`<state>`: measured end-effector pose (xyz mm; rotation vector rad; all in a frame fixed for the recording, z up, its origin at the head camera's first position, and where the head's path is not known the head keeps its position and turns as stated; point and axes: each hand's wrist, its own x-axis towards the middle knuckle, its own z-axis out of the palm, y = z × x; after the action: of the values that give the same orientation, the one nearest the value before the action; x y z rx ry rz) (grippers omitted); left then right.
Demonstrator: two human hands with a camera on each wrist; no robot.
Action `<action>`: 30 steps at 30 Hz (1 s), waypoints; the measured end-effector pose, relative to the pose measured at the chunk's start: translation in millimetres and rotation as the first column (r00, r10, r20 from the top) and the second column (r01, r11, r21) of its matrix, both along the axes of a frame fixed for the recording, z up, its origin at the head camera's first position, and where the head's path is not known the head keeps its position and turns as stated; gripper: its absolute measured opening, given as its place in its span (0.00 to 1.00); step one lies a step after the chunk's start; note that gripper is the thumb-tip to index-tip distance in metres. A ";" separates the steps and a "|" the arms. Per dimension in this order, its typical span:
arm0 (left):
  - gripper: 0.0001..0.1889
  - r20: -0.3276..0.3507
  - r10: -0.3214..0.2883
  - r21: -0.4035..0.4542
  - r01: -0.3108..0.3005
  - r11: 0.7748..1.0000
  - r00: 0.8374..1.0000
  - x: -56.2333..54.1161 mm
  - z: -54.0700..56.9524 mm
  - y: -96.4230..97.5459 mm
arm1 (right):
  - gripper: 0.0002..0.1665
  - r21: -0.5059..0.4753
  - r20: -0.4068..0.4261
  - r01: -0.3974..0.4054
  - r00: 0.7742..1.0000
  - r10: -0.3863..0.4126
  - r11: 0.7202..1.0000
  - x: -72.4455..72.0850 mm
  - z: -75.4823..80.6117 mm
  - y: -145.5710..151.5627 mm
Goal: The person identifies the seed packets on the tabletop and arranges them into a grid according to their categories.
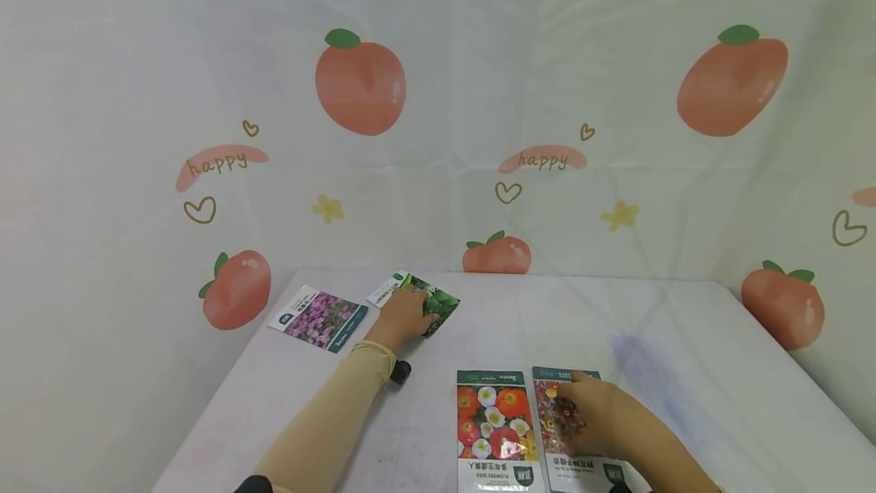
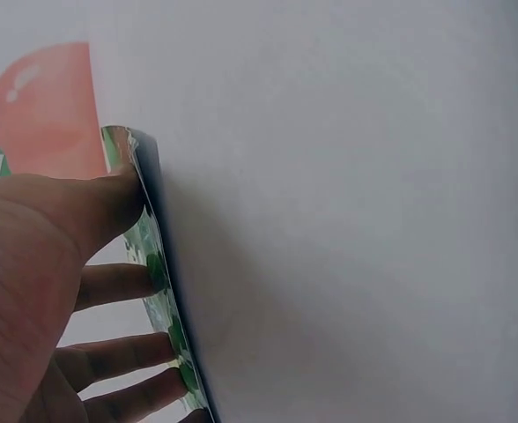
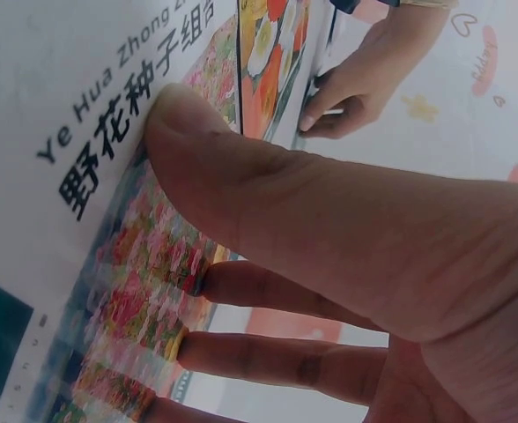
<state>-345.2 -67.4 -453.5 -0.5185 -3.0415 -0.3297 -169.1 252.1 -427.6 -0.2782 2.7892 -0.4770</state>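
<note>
At the back of the table my left hand [image 1: 402, 316] rests on a seed packet with green leaves [image 1: 442, 306]. In the left wrist view, its thumb and spread fingertips touch the face of that packet [image 2: 158, 264]. My right hand [image 1: 602, 418] lies over a wildflower seed packet [image 1: 547, 394] near the front, covering part of its picture. The right wrist view shows the thumb and fairly straight fingers touching the printed flowers. Just left of it lies a packet with red, orange and white flowers [image 1: 494, 424], flat and close alongside.
A seed packet with purple flowers [image 1: 320, 319] lies at the back left, beside the left hand. The white table [image 1: 520, 326] ends at a fabric backdrop [image 1: 438, 196] printed with peaches. A bluish stain [image 1: 646, 371] marks the cloth at right.
</note>
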 end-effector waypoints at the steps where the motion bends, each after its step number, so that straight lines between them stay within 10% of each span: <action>1: 0.29 -0.003 -0.004 0.002 0.004 1.000 1.000 0.3 0.5 0.7 | 0.38 -0.002 -0.001 -0.001 1.000 0.001 1.000 0.2 0.2 0.2; 30: 0.30 0.009 -0.061 -0.072 0.062 0.995 0.998 -0.6 -5.9 35.1 | 0.36 0.065 -0.009 -0.017 1.000 0.018 0.998 -0.8 1.2 -3.3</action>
<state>-345.8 -32.4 -459.4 -0.6175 -3.0582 -0.2246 -169.9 248.8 -426.4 -0.2908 2.8027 -0.3817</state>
